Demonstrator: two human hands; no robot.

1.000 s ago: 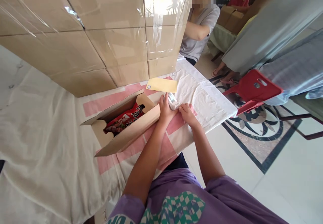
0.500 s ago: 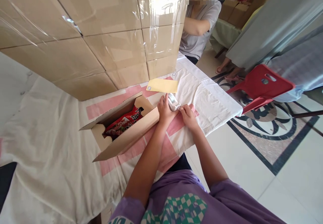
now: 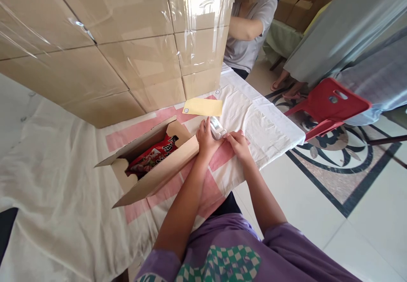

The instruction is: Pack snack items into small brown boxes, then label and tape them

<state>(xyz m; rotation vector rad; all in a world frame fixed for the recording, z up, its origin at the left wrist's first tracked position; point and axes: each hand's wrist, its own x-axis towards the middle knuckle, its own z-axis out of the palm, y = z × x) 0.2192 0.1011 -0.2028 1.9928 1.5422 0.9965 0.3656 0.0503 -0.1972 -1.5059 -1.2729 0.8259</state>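
Observation:
My left hand (image 3: pixel 206 138) is closed around a small white tape dispenser (image 3: pixel 218 128) above the cloth-covered table. Fingers of my right hand (image 3: pixel 238 143) are pinched at the dispenser's near right end; whatever they grip there, perhaps the tape's end, is too small to make out. Left of my hands sits an open cardboard box (image 3: pixel 173 165) with its long flaps raised. Inside it lies a red printed food packet (image 3: pixel 154 154). Just beyond the dispenser, a flat yellow card (image 3: pixel 203 107) rests on the cloth.
A tall stack of taped cartons (image 3: pixel 143 61) stands at the table's back. Past it sits another person (image 3: pixel 246 32) in a grey shirt. A red plastic chair (image 3: pixel 333 99) is on the floor at right. The tablecloth (image 3: pixel 63 214) hangs in folds at left.
The view has shifted slightly, so the box and cartons appear a little further left. Both hands stay at the dispenser, the right one's fingers turned slightly.

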